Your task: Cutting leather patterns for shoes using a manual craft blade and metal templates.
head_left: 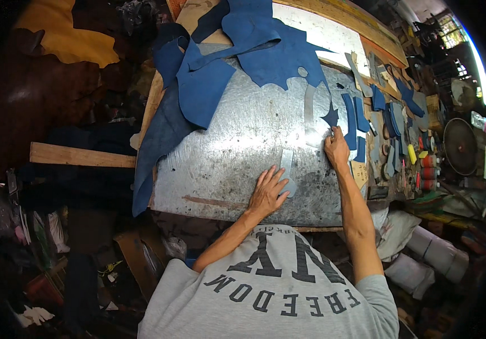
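My left hand (266,191) rests with fingers spread on a bare metal sheet (226,152), its fingertips against a grey flat piece (287,161) that has a straight strip and a rounded end. Farther right, my right hand (338,148) is closed, pinching a small jagged scrap of dark blue leather (331,117). A thin sliver seems to run from that scrap up toward the large blue leather hide (277,56). The hide lies in folds over the far and left parts of the sheet. A narrow curved grey strip (309,113) lies left of my right hand.
Cut blue leather strips (351,121) lie just right of my right hand. Beyond them sit grey pattern pieces (390,161), red thread spools (429,173) and a round fan-like guard (460,146). A wooden bar (85,155) sticks out at left. Yellow leather (70,34) hangs far left.
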{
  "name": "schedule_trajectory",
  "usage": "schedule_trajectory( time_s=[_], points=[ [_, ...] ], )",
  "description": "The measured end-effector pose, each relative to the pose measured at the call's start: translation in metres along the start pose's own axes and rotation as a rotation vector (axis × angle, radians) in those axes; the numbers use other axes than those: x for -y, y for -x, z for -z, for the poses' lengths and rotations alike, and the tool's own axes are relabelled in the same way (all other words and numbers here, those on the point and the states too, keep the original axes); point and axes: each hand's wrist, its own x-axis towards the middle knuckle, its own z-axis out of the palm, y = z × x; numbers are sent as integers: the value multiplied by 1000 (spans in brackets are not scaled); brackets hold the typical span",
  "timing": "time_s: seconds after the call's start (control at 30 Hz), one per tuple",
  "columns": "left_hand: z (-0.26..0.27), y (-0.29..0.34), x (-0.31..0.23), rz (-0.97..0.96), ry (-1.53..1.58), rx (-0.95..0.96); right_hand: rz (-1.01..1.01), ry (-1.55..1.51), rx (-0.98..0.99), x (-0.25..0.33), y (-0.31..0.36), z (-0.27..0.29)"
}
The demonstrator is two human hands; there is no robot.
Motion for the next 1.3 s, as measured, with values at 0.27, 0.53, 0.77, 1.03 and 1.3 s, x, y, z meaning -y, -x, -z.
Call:
schedule_trajectory(
  time_s=[0.27,0.53,0.77,1.03,1.3],
  points=[
    [2,1,0,11,-4,5,-17,-9,19,4,0,-2],
    [-1,2,0,3,-9,-25,30,3,-1,1,0,-1],
    [-4,3,1,-2,-23,-6,57,30,-21,-3,1,-3],
    [-3,3,1,9,-22,-3,60,20,-10,-4,-1,-5],
    [-3,2,-3,27,-55,7,65,33,-21,-4,0,-4]
  ],
)
